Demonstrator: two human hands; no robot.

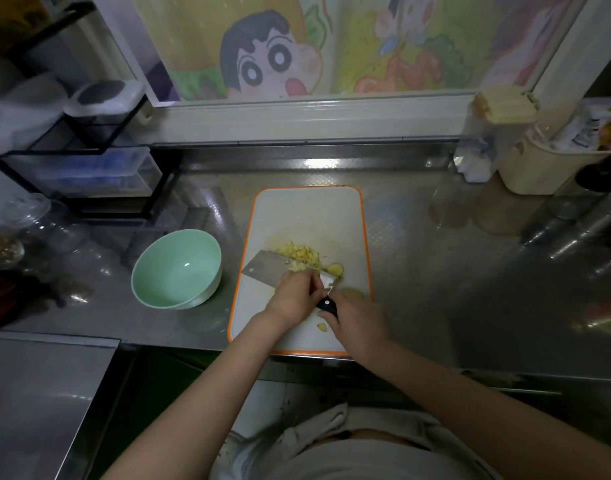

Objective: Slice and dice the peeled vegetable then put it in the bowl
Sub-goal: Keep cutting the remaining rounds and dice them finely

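Shelving (89, 161) in black metal stands at the far left of the steel surface (435, 271), and near it the pale green bowl (175, 268) sits just beside the left edge of my cutting board (307, 209), with nothing in it that I can see. On the board, the cleaver (266, 268) lies slanted, its broad blade pointing left toward the bowl and its black handle toward me. A heap of diced vegetable (298, 252) sits against the far side of the blade, and a few yellow bits lie on the steel itself. My left hand (293, 296) comes in over the near part of the blade, fingers curled down over its back edge by the heel and touching the metal; how firmly they grip I cannot tell. Just to its right, my right hand (357, 318) is wrapped tight round the handle, knuckles up, so my two hands are almost touching each other. Past the blade's heel an uncut chunk (335, 269) rests on the board, with another pale piece (352, 293) close to my right knuckles and a small scrap (322, 327) below the handle. Far off to the right, a cream container (539, 168) stands at the back of the surface.
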